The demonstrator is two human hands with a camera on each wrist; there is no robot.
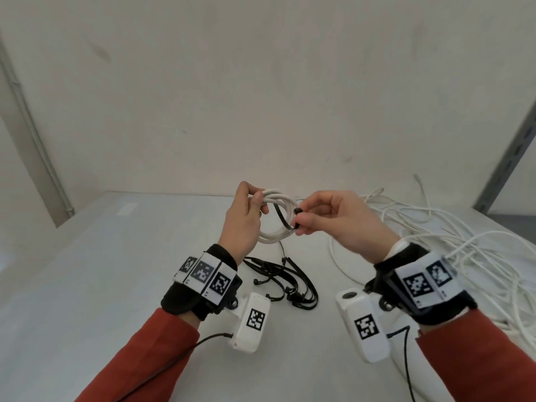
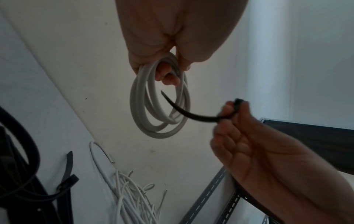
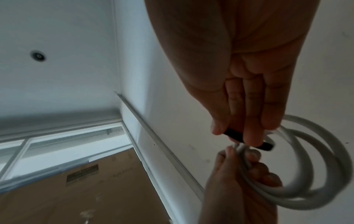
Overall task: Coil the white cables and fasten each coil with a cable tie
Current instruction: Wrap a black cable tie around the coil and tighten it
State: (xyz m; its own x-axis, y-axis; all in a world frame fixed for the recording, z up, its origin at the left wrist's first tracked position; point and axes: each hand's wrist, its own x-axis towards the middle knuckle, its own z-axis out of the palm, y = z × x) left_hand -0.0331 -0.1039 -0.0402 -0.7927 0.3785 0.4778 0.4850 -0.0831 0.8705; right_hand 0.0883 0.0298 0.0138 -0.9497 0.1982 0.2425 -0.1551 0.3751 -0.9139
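The left hand [image 1: 242, 224] grips a small coil of white cable [image 1: 275, 219], held upright above the table [image 1: 116, 271]. The right hand [image 1: 333, 219] pinches the head end of a black cable tie [image 1: 285, 220], whose tail curves through the coil's opening. On the table beneath the hands lies a bunch of black cable ties [image 1: 293, 282]; to the right sprawls a heap of loose white cables [image 1: 452, 245].

Head view bright, evenly lit, edges bowed; both wrist views dim, backlit, skin shadowed; motion blur smears the right-hand fingers [image 2: 228, 109].
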